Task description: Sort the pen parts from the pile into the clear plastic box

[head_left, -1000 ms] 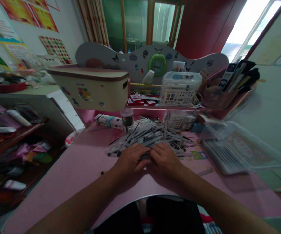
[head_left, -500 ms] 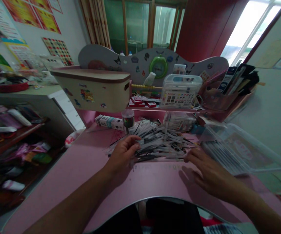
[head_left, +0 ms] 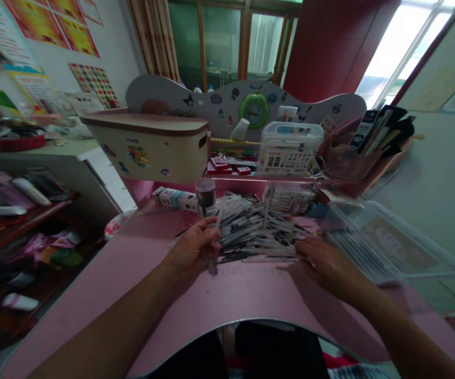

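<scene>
A large loose heap of slim white-and-black pens (head_left: pixel 257 231) lies on the pink desk (head_left: pixel 132 273). My left hand (head_left: pixel 193 247) grips a small bunch of these pens at the heap's left side, with some tips sticking up past the fingers. My right hand (head_left: pixel 328 266) lies flat and open at the heap's lower right edge, fingertips near the pens and holding nothing. A transparent plastic box (head_left: pixel 393 245) lies just right of that hand, with rows of pens inside.
Behind the heap stand a small lidded jar (head_left: pixel 205 196), a white carton (head_left: pixel 174 199) and a plastic pack (head_left: pixel 288 197). A cream wooden box (head_left: pixel 148 150) and a transparent case (head_left: pixel 289 150) sit on the raised shelf. Shelves with clutter stand to the left.
The hands were together at the heap's front a second ago and have moved apart. The left hand has drawn a bunch of pens up to the left; the right has moved right.
</scene>
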